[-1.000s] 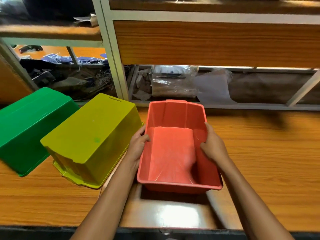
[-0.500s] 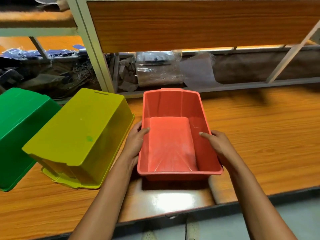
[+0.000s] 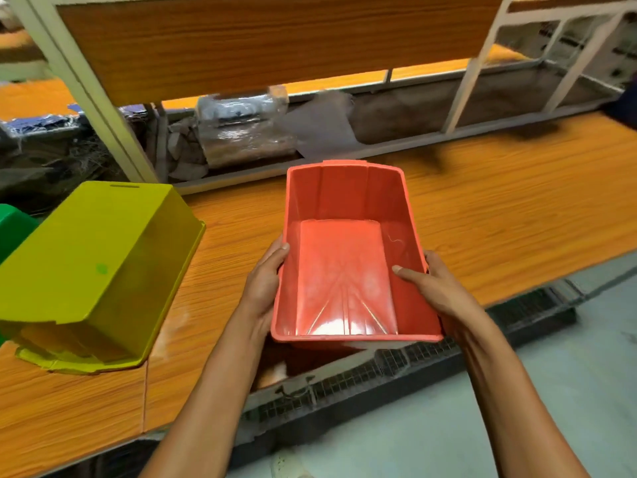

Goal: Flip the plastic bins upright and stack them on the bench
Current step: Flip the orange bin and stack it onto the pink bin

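A red plastic bin [image 3: 344,208] is upright with its open side up, held over the front part of the wooden bench [image 3: 499,208]. My left hand [image 3: 265,284] grips its left wall, thumb over the rim. My right hand [image 3: 431,288] grips its right wall, thumb inside. A yellow-green bin [image 3: 100,270] lies upside down on the bench to the left. A corner of a green bin [image 3: 13,225] shows at the far left edge, beside the yellow-green one.
A metal shelf frame with a wooden panel [image 3: 262,46] rises behind the bench. Plastic-wrapped packages [image 3: 241,129] and clutter lie under it. A wire mesh rack [image 3: 431,353] runs below the bench's front edge, above a pale floor [image 3: 431,426].
The view has swung right and down, so the green bin is nearly out of frame. The red bin stays in both hands and now hangs over the bench's front edge, nearer to me.
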Motion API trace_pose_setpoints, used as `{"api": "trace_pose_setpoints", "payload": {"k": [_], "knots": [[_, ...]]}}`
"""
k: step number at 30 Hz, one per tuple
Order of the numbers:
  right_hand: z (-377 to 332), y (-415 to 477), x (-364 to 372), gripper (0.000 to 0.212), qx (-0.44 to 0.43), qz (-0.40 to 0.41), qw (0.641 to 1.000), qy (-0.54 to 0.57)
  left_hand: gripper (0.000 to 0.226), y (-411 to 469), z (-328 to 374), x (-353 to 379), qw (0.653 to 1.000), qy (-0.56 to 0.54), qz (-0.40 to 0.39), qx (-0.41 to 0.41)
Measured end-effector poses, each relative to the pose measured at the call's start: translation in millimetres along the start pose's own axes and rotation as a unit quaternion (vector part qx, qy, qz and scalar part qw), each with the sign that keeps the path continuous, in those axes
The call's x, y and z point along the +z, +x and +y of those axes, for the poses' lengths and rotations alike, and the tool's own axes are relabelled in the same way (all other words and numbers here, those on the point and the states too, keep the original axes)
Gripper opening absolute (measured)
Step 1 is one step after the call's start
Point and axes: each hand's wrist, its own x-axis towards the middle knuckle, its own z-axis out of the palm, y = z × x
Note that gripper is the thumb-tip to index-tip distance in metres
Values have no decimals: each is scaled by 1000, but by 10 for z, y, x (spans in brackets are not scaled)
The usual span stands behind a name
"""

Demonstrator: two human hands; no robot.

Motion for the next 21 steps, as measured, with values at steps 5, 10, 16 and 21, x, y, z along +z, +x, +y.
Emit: {"api": "trace_pose_setpoints", "payload": {"k": [5,10,16,21], "knots": [[479,-498,-782,44,-6,64,998,29,37,-244,-396,832,997,13,-71,-37],[958,-928,-1479,36,13,137,985,107,35,-326,-901,1619,991,54,-113,-52],[1439,-1300,-2181,42,60,254,941,215,34,-338,-1428,2440,979,114,-151,-76],[1786,-1556,-2671,30,72,323,907,263,29,-280,-1868,3076,966,141,-188,-106]]}}
